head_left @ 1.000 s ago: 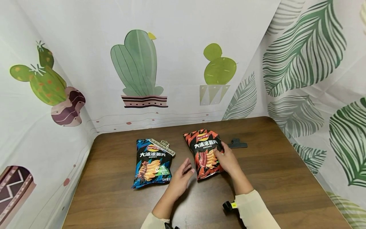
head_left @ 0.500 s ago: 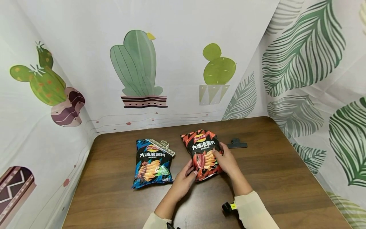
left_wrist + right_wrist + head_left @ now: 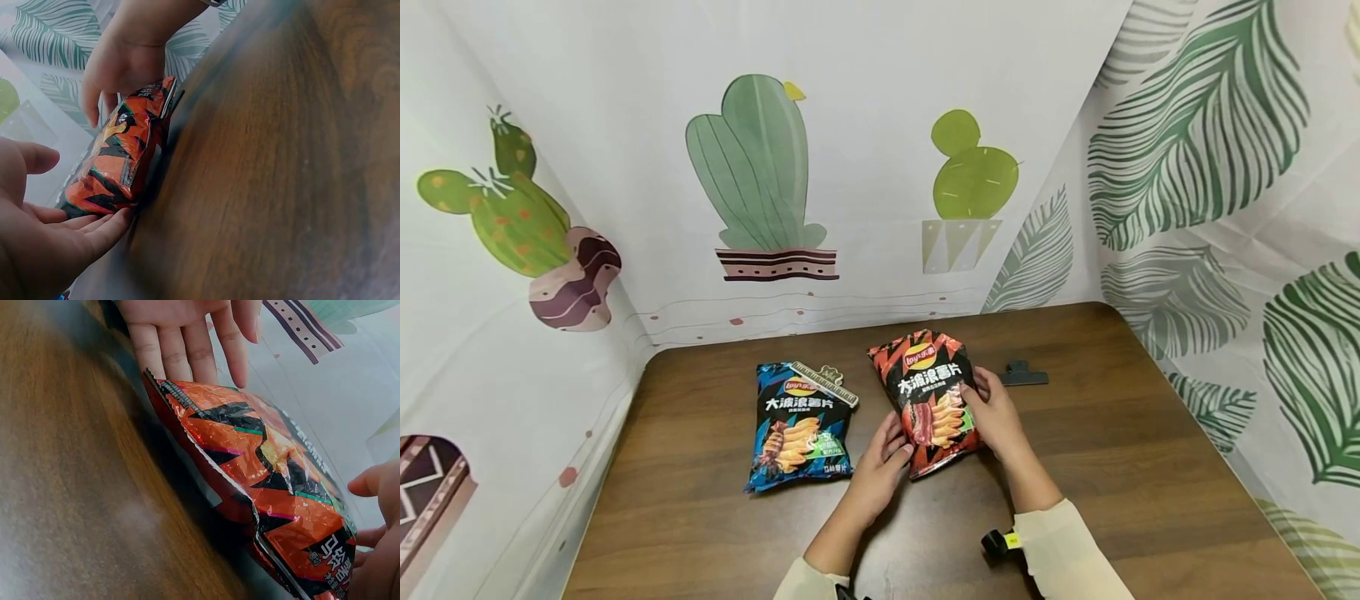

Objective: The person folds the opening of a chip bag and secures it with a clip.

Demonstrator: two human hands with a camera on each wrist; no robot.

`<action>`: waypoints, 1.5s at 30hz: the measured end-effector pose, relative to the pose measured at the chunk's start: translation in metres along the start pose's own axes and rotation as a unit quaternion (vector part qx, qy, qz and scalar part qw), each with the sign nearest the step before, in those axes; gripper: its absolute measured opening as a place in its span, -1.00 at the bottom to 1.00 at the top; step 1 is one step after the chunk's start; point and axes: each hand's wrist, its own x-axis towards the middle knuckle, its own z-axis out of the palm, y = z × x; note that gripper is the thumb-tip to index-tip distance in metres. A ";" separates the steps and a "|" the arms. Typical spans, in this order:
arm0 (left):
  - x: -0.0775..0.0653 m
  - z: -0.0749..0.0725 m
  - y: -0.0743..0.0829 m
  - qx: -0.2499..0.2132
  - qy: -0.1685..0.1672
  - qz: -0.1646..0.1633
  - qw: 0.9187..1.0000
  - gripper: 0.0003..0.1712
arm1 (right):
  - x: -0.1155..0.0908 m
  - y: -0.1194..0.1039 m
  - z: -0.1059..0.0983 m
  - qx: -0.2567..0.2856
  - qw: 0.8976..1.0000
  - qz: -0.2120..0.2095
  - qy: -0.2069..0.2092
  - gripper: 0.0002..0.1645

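A red and black bag of chips (image 3: 925,400) stands tilted in the middle of the table, its lower edge near the tabletop. My right hand (image 3: 997,417) holds its right side, thumb over the front and fingers along the edge. On the other side, my left hand (image 3: 880,467) touches the bag's lower left edge with fairly straight fingers. Its thumb stands off the bag in the left wrist view. A blue and black bag of chips (image 3: 797,437) lies to the left. Across its top right corner sits a light-coloured bag clip (image 3: 825,384) with a piano-key pattern.
A dark bag clip (image 3: 1022,375) lies behind my right hand, to the right of the red bag. The brown wooden table (image 3: 1120,467) ends at the back against a white cloth printed with cacti and leaves.
My left hand has moved right and up to the red bag's edge. The red bag has shifted slightly left, and its top has come up a little. The blue bag stays in place.
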 end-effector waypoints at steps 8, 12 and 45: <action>0.001 -0.002 0.003 -0.051 0.024 0.000 0.998 -0.12 | -0.004 -0.005 0.003 0.047 0.998 -0.026 0.022 -0.34; 0.002 -0.003 0.003 -0.054 0.035 -0.008 0.998 -0.10 | -0.006 -0.006 0.004 0.079 0.996 -0.034 0.027 -0.39; 0.006 -0.022 0.012 -0.052 0.063 0.006 0.997 -0.15 | -0.010 -0.018 0.014 0.229 0.965 -0.109 0.069 -0.60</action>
